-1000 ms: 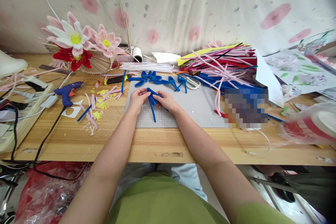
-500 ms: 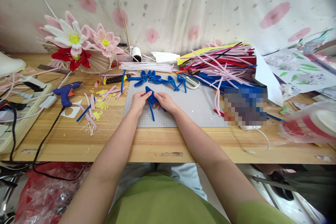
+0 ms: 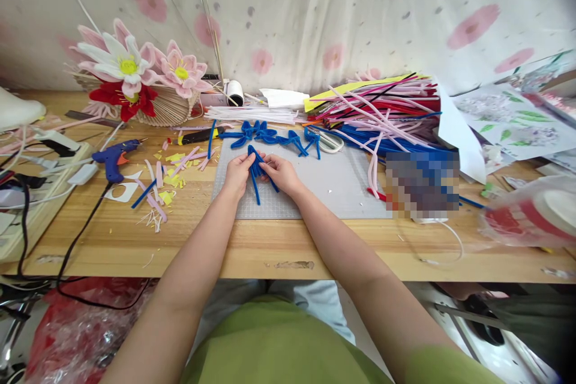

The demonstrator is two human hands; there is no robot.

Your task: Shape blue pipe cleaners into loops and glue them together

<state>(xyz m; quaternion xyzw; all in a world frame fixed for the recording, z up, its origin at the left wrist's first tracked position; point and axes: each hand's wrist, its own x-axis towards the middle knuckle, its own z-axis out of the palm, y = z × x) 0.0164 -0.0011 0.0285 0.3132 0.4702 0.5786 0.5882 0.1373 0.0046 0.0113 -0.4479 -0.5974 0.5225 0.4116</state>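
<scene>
Hands: two bare ones; the left hand (image 3: 237, 175) has thumb and fingertips pinched on one side of the work, the right hand (image 3: 281, 173) pinches its other side, its lower fingers curled partly out of sight.
Blue piece in hand: one bundle of blue fuzzy chenille stems (image 3: 254, 162), held between both hands over the near-left part of one grey gridded cutting mat (image 3: 333, 192).
Blue pieces behind: a row of blue looped chenille shapes (image 3: 257, 134) along the mat's far edge; they overlap, so no exact count.
Flowers: one white fuzzy flower with a yellow centre (image 3: 128, 66), one red fuzzy flower (image 3: 125, 101), and pale pink fuzzy petals (image 3: 181, 72) beside them.
Tools: one blue glue gun with an orange trigger (image 3: 112, 161), one yellow-and-black cutter (image 3: 198, 135), one pair of white-handled scissors (image 3: 332, 143) partly under stems.
Stems: a heap of pink, red and black chenille stems (image 3: 382, 99) lies on the right, above blue ones.
In the way: a pixelated patch hides whatever lies right of the mat; fingers cover the bundle's middle.
Bundle's look: pointed at the far end, with two straight tails spreading toward the near edge.
</scene>
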